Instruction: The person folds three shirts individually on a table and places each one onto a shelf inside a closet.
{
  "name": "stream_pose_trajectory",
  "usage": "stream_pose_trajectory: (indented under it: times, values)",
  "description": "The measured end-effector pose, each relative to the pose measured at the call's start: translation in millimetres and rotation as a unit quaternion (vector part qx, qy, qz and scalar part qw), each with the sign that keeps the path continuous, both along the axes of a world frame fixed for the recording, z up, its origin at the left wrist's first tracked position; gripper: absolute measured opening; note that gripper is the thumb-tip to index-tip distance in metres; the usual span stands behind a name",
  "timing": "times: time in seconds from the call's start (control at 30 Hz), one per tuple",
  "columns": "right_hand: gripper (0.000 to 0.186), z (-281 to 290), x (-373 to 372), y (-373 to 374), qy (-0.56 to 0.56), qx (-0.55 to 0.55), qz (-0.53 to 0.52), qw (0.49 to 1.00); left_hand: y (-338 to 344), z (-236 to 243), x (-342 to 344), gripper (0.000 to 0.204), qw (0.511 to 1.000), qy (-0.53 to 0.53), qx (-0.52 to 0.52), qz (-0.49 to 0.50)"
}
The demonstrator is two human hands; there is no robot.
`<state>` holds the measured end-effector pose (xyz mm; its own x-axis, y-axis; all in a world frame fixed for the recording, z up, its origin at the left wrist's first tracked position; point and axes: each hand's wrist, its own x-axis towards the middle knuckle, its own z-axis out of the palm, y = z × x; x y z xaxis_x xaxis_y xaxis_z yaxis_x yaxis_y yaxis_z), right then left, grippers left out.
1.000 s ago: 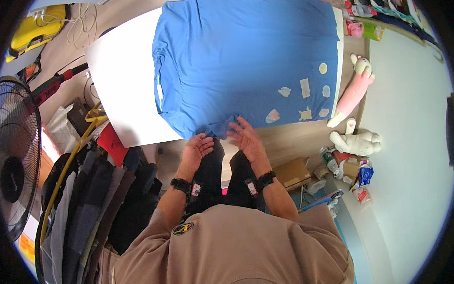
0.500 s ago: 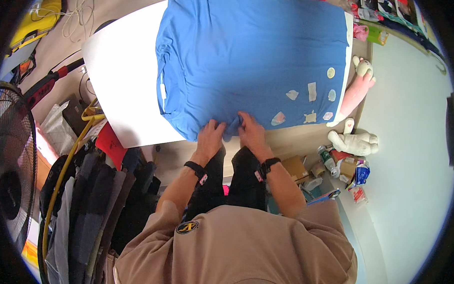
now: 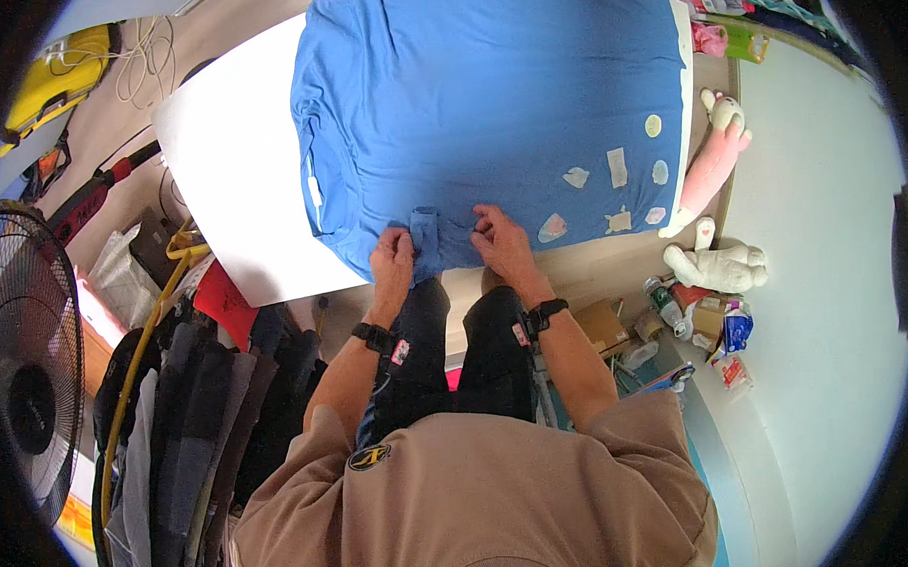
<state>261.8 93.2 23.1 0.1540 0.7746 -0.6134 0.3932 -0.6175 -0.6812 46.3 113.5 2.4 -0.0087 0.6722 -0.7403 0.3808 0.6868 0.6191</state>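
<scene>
A blue T-shirt [image 3: 483, 113] lies spread on a white board [image 3: 220, 162], its collar at the left, with several pale patches [image 3: 617, 167] near the right edge. At the near edge, a narrow folded strip of blue cloth [image 3: 424, 235] sits upright between my hands. My left hand [image 3: 393, 261] is closed on the shirt just left of this strip, fingers curled. My right hand [image 3: 503, 244] has bent fingers pinching the shirt to the right of it.
Right: plush toys [image 3: 708, 165] [image 3: 718, 267], bottles [image 3: 667, 306], boxes [image 3: 601, 328], a white wall [image 3: 814, 271]. Left: hanging dark clothes [image 3: 184, 413], a black fan [image 3: 30, 388], a yellow case [image 3: 77, 72] and cables [image 3: 146, 49]. My legs [image 3: 416, 345] are below the board.
My hands reached in from near the edge and now sit farther apart on the shirt. The bunched blue cloth between them now forms a neat narrow strip.
</scene>
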Motion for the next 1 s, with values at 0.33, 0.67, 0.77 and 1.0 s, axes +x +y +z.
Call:
stream_pose_trajectory:
  times: [0.33, 0.67, 0.77, 1.0]
  values:
    - [0.025, -5, 40, -115, 0.002, -0.021, -0.135, 0.991, -27, 59, 9, 0.048, 0.811, -0.04, 0.342, -0.472]
    - [0.024, 9, 35, -73, -0.002, 0.067, -0.096, 0.993, -2, 23, 22, 0.069, 0.772, 0.139, 0.311, -0.536]
    - [0.024, 5, 12, -36, 0.034, 0.05, -0.082, 0.995, 6, 31, 21, 0.07, 0.762, 0.156, 0.305, -0.55]
    - [0.012, -34, 7, -1, -0.071, 0.105, 0.027, 0.992, 10, 22, 9, 0.075, 0.763, 0.194, 0.32, -0.527]
